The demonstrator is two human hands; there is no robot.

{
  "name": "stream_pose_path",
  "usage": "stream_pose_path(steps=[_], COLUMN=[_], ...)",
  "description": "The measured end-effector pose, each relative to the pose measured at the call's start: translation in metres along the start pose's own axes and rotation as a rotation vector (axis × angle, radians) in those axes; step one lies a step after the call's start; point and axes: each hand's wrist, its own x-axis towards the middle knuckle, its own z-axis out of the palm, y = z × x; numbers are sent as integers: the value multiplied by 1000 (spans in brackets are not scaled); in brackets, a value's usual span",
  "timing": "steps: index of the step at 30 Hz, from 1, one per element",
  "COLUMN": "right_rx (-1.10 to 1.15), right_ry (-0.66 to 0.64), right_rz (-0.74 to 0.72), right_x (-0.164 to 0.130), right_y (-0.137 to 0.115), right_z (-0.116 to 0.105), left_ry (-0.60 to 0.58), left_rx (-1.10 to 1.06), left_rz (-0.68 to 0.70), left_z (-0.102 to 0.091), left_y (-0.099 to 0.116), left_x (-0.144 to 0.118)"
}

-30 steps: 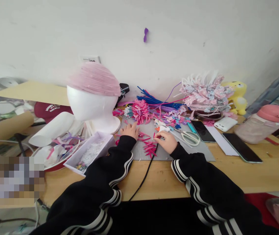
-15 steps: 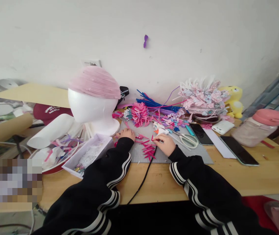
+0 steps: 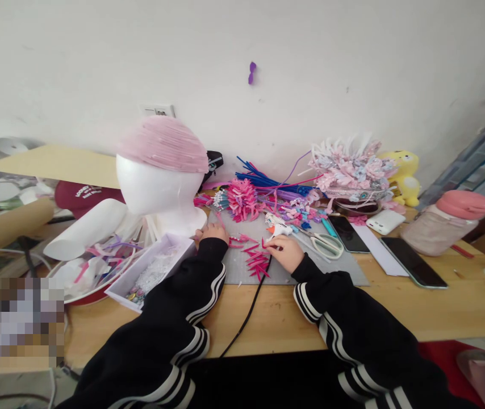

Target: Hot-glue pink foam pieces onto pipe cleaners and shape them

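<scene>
My right hand (image 3: 287,253) is over the grey mat (image 3: 302,274), thumb and fingertips pinched on a small pointed pink pipe-cleaner piece (image 3: 263,243). Just below lies a pile of similar pink pieces (image 3: 256,263). A white glue gun with an orange tip (image 3: 277,228) rests behind this hand, its black cable (image 3: 249,318) running toward me. My left hand (image 3: 212,232) is between the mannequin head's base and the corner of a white box (image 3: 117,291) of clear beads. Its fingers are bent; what they hold, if anything, is hidden. More pink pieces (image 3: 238,241) lie between my hands.
A white mannequin head (image 3: 157,190) wears a pink cap. Behind the mat are a pink fuzzy flower (image 3: 243,200) and blue pipe cleaners (image 3: 268,180). Scissors (image 3: 326,245), phones (image 3: 413,261) and a pink-lidded jar (image 3: 442,224) stand to the right.
My left hand has moved a little left, toward the corner of the bead box. My right hand keeps its pinch on the pink piece in nearly the same place.
</scene>
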Motion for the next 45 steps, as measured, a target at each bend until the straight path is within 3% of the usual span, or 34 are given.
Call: stream_pose_path(steps=[5, 9, 14, 19, 23, 31, 36, 40, 45], right_rx=[113, 490, 978, 1103, 1101, 921, 503, 401, 215], right_ry=[19, 37, 26, 70, 60, -20, -130, -179, -116], right_rz=[71, 234, 462, 558, 607, 624, 525, 419, 307], right_x=[0, 2, 4, 4, 4, 5, 6, 5, 4], right_y=[-4, -6, -8, -12, -14, -10, -3, 1, 1], right_z=[-1, -2, -8, -11, -10, -10, -17, -14, -16], left_ry=[95, 150, 33, -28, -55, -382, -350, -312, -274], left_rx=[22, -72, -440, -609, -719, -1181, -1444, -1546, -1589], left_rz=[18, 109, 277, 406, 424, 191, 23, -88, -71], left_z=[-10, -23, -24, -16, -17, -16, -16, -24, -22], left_y=[7, 22, 49, 62, 61, 61, 59, 61, 61], left_x=[-15, -32, -60, -76, -77, -74, -61, -59, -62])
